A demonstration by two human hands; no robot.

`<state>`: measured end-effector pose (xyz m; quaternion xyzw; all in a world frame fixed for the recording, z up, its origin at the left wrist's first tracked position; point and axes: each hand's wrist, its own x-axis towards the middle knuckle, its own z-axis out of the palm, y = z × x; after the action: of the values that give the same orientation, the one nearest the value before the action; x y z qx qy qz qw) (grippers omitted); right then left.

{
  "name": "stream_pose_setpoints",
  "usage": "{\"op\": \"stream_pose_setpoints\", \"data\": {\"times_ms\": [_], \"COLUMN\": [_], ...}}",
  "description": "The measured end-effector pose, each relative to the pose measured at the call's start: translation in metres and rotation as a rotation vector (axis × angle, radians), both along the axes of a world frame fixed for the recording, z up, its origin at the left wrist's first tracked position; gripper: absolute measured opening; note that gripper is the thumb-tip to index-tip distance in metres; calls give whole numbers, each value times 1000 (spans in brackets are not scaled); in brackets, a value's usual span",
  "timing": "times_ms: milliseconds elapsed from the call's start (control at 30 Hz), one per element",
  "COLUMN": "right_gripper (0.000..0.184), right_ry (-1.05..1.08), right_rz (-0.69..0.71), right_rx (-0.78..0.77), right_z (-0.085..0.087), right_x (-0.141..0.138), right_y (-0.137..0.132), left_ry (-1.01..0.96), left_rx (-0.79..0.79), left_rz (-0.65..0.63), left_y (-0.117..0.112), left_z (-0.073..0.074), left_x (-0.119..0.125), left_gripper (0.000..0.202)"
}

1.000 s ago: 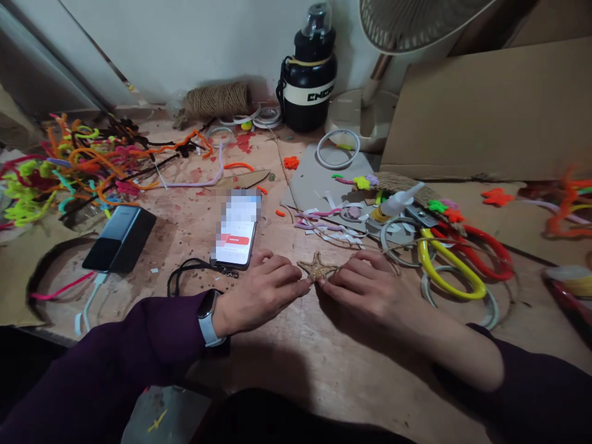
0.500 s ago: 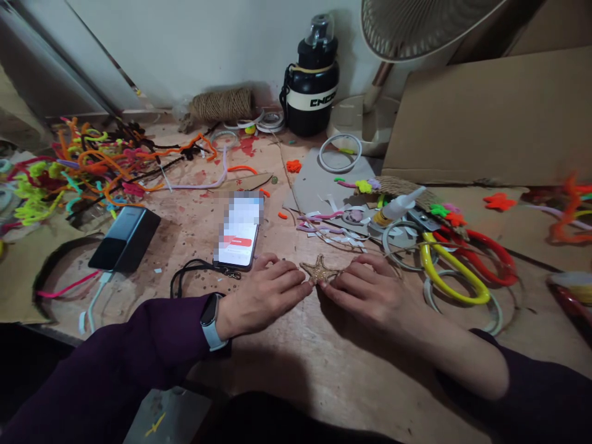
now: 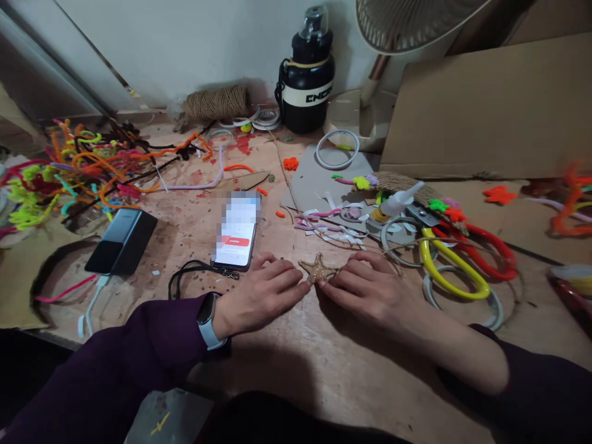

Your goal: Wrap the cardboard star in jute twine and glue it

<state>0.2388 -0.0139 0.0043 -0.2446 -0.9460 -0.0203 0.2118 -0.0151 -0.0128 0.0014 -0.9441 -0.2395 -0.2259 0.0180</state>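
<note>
A small tan starfish shape (image 3: 318,267) with a cord-like edge and a speckled middle lies between my two hands on the wooden table. My right hand (image 3: 367,280) pinches its right and lower side, thumb at the lower arm and fingers curled. My left hand (image 3: 263,293) rests on the table just to the left, fingers bent and pressed together, their tips at the star's lower left arm. Whether those left fingertips grip the star is hard to see. Left of the star, a lit phone (image 3: 237,231) with a black strap lies beyond my left hand.
To the right are a glue bottle (image 3: 396,203), a yellow ring (image 3: 453,268), a red ring (image 3: 494,253) and tape rolls. A black power bank (image 3: 123,240) and tangled pipe cleaners (image 3: 87,163) sit left. Behind stand a twine spool (image 3: 216,102), a water bottle (image 3: 308,80), a fan (image 3: 416,24) and cardboard (image 3: 490,105).
The view has shifted slightly, so the background things sit a little higher and further left. Both hands stay almost still at the starfish, which shows a slight turn at most.
</note>
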Motion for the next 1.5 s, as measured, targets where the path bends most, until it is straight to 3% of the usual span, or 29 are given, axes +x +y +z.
{"op": "stream_pose_setpoints", "data": {"times_ms": [300,600,967,1200,1500], "right_gripper": [21,23,23,17,15], "right_ry": [12,5,-15,40,44], "right_rz": [3,-3,8,-60,-43], "right_rx": [15,14,-1,-59,-106], "right_z": [3,-1,-1,1,3], "right_x": [-1,0,1,1,0], "right_y": [1,0,1,-2,-5], "left_ry": [-11,7,8,-11,-17], "left_rx": [-44,9,20,40,43], "left_rz": [25,-72,-91,-75,-72], "left_y": [0,0,3,4,4], "left_z": [-2,-2,0,-1,-3], "left_x": [0,-2,0,2,2], "left_gripper": [17,23,21,22,25]}}
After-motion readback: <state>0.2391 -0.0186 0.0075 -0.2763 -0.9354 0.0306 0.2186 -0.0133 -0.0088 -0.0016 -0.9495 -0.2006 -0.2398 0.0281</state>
